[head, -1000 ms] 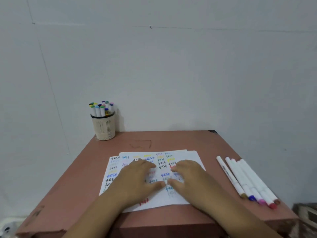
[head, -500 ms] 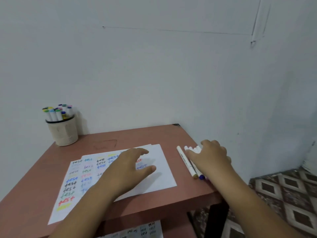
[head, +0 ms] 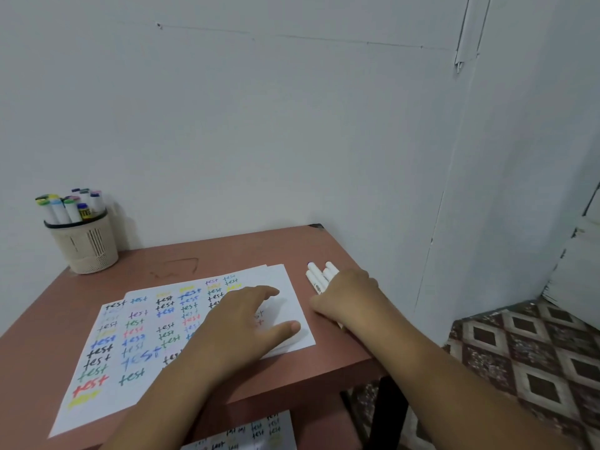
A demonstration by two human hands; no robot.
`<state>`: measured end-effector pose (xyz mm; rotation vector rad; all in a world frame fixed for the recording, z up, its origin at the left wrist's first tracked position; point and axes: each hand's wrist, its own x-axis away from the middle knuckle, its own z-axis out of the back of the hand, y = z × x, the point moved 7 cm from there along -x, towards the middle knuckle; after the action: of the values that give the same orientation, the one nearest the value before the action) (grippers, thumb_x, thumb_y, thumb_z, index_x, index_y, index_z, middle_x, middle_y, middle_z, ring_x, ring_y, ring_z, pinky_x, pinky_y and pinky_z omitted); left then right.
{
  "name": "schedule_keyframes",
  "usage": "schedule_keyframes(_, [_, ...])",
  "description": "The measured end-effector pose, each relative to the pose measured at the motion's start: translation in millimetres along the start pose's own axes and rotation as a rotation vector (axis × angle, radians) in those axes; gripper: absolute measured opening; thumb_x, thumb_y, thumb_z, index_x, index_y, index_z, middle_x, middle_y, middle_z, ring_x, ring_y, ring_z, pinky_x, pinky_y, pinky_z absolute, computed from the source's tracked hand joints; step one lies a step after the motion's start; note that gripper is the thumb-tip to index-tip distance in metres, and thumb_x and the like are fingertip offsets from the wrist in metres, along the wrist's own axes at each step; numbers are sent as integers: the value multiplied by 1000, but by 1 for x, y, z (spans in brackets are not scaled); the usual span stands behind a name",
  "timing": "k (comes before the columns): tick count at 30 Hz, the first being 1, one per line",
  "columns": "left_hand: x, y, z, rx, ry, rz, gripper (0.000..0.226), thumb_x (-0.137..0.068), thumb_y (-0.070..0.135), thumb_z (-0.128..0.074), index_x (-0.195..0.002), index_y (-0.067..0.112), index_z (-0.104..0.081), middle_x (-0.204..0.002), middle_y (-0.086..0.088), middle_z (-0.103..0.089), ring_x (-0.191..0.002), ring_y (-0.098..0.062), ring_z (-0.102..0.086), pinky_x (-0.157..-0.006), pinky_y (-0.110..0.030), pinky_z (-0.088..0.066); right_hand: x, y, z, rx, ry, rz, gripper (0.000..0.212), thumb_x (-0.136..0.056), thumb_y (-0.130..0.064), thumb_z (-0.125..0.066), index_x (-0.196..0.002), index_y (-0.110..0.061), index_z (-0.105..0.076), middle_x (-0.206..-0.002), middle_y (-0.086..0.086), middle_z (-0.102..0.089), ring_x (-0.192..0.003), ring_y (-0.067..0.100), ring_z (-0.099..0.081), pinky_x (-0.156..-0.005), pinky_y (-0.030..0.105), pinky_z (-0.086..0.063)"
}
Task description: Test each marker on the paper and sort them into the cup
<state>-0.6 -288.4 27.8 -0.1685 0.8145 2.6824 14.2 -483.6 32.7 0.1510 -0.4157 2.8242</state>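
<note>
The right hand point(head: 349, 295) has left the paper point(head: 136, 339), where it lay a second ago, and is now lying over the row of white markers point(head: 319, 276) at the right side of the table point(head: 227, 251). It was reaching them half a second ago and is now covering more of them; only their far ends are showing past the knuckles. Whether the fingers are curling round one marker or merely resting on the row cannot be told, since the fingers are hidden behind the back of the hand.

The left hand point(head: 243, 323) is resting flat on the right part of the paper, fingers spread and relaxed, holding nothing. It is keeping the sheet in place, as it was before.

The paper is lying in the middle of the table, crowded with the word "test" in many colours. The cup point(head: 86, 248) is standing at the far left corner, well apart from both hands, with capped markers upright in it.

Judgement: the person is beginning the next cycle, selecting a marker to test. Several markers are awaiting testing, so the task is partly done. Lifting one from the tight row risks rolling its neighbours toward the table's right edge.
</note>
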Motion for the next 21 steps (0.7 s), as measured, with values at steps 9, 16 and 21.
schedule_keyframes(9, [4,18,-2,59,51,-91,60,-81,67,-64,-135,45,-49,-129,32,-43,-125,7,-35,-102,-21,-33,0,-2,4,264,-159,93,80,-98,-11,-56,-164,-33,-18,-118,-3,-56,-119,28,-64,-85,36,-57])
schedule_keyframes(16, [16,88,-30,151,89,-365,44,-84,60,-63,-124,43,-56,-117,34,-52,-111,14,-42,-91,-8,-34,22,56,21,-19,140,-1,19,-89,-22,-67,-104,-18,-58,-80,-1,-52,-66,18,-55,-54,28,-40])
schedule_keyframes(21, [34,145,-71,176,120,-607,28,-92,45,-60,-116,29,-62,-105,26,-54,-96,9,-46,-85,-9,-37,56,137,22,-290,351,-99,23,-85,-31,-68,-96,-20,-52,-82,-3,-53,-72,21,-58,-58,32,-46])
